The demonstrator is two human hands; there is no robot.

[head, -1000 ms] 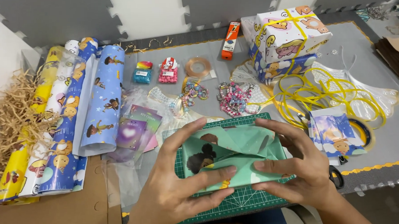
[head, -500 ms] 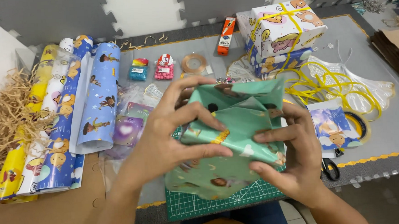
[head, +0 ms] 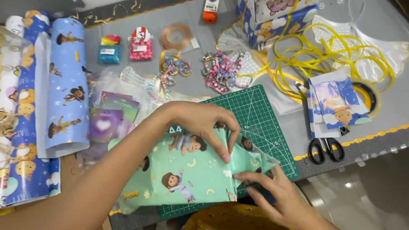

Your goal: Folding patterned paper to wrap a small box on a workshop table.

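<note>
A parcel wrapped in mint-green cartoon-printed paper (head: 184, 175) is held on the green cutting mat (head: 260, 121); its body is covered, while the right-end flap is pinched by the left hand (head: 205, 124) and right hand (head: 272, 195), not yet sealed.

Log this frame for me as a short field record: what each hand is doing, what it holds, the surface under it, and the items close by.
left hand: pressing down on top of the green-wrapped parcel, fingers curled at its end fold
right hand: pinching the parcel's pointed end flap from below
surface: green cutting mat on a grey table
right of mat: black scissors, yellow ribbon
left of mat: blue wrapping paper rolls
behind mat: bead strings, tape roll
</note>
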